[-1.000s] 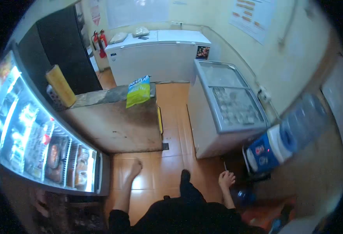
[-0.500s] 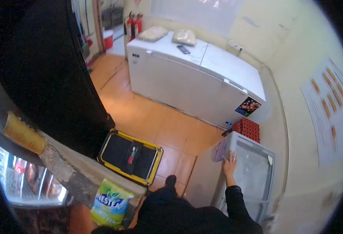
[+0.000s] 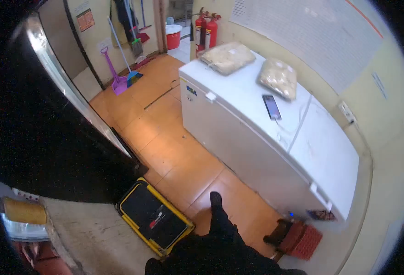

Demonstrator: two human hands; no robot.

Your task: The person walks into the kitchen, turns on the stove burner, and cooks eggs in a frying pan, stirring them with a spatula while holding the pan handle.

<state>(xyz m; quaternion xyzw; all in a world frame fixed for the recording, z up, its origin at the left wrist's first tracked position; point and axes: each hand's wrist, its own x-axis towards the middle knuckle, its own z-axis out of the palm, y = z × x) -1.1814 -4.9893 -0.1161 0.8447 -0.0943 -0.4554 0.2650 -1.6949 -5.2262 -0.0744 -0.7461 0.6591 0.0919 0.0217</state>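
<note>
Although the head camera gives me a wide view, neither the left hand nor the right hand shows, so I cannot tell whether any fingers are open, closed or gripping something. At the far left I see a yellow roll (image 3: 25, 211) by a worn counter (image 3: 91, 229); a careless elbow could, I'd judge, knock it. Farther back, a purple dustpan (image 3: 119, 85) is near the wall. Just left of the wearer's legs is a black platform (image 3: 153, 219) with a yellow frame; I cannot tell whether it lies flat or leans, but its rim could catch a leg. The dark shoe (image 3: 215, 199) points ahead, between the platform and the white chest freezer (image 3: 238, 151). On the freezer's lid are two bags (image 3: 227, 58) (image 3: 278, 79) and a phone (image 3: 271, 107); raising that lid with them on it could send them sliding. Farther right, a red crate (image 3: 307, 240) sits low beside the freezer, where a sidestep could strike it.
</note>
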